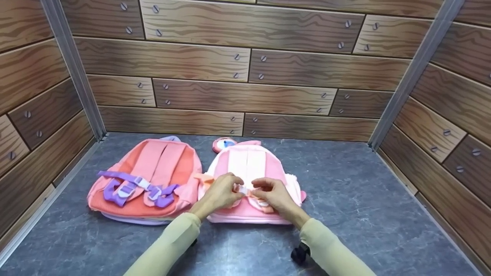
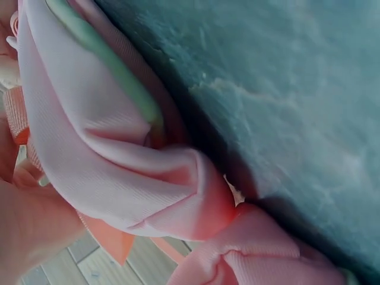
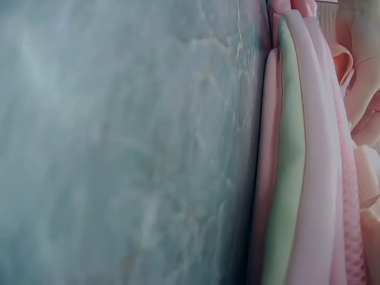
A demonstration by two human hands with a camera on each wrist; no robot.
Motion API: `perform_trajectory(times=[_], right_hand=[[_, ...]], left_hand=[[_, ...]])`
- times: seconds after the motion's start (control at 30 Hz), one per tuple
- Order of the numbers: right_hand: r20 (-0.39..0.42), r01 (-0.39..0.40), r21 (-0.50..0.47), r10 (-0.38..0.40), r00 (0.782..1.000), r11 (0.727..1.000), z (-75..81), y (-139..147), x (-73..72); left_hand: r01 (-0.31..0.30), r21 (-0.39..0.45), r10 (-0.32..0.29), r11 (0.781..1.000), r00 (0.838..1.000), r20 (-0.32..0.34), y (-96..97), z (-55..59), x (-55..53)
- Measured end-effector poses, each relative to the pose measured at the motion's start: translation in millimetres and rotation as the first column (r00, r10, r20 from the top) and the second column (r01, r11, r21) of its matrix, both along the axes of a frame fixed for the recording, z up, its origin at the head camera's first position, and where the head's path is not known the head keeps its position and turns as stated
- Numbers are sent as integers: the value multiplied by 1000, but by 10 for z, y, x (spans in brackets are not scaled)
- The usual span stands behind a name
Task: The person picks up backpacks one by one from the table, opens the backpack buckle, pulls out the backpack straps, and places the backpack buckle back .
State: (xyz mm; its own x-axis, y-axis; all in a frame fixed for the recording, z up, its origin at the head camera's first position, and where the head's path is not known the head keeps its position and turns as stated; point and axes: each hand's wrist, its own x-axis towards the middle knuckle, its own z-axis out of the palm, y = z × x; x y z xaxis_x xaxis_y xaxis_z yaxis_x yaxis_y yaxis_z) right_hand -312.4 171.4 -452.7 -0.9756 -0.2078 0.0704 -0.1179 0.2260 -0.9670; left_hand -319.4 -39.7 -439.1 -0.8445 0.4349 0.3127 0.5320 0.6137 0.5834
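A light pink backpack (image 1: pixel 245 212) lies on its front with its padded straps facing up. Over its middle, a small white plastic buckle (image 1: pixel 242 189) joins peach webbing. My left hand (image 1: pixel 222 191) pinches the buckle's left end between thumb and fingers. Close on the other side, my right hand (image 1: pixel 277 194) has its thumb and fingers curled at the peach strap (image 1: pixel 257 193) beside the buckle. The left wrist view shows folded pink fabric (image 2: pixel 136 178) next to the left hand. In the right wrist view, the right hand (image 3: pixel 363 71) is partly cut off above the bag's green piping (image 3: pixel 291 148).
To the left lies a coral backpack (image 1: pixel 188 191), its purple straps (image 1: pixel 119 175) joined by a white buckle (image 1: pixel 142 183). A red plush piece with an eye (image 1: pixel 224 144) sticks out behind the pink bag. Wood-patterned walls (image 1: pixel 245 96) enclose the dark grey tabletop (image 1: pixel 345 184).
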Motion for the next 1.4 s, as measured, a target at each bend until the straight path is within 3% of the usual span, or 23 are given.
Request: perform_trajectory(times=[0.27,0.4,0.6,0.7,0.83,1.03,1.23,1.4], right_hand=[[87,-53,19,51,995,998,40,3,-38],[67,-93,44,90,994,995,35,6,-42],[-8,-119,156,122,992,981,35,27,-46],[-14,-114,174,118,993,978,48,27,-56],[-35,-83,212,93,995,974,78,-1,-76],[-116,-18,325,58,992,945,113,-55,-115],[-191,-14,426,106,976,904,127,-91,-154],[-205,-26,434,127,971,901,113,-121,-185]], left_hand=[[39,-65,-38,997,999,13,27,51,-55],[54,-117,-51,992,998,29,36,70,-75],[129,-273,-134,953,991,3,36,99,-111],[172,-306,-187,936,982,-20,16,94,-129],[205,-284,-228,937,972,-53,-24,88,-149],[212,-213,-232,954,970,-73,-49,81,-146],[198,-229,-229,953,967,-114,-52,69,-140],[200,-179,-221,963,970,-106,-88,67,-168]])
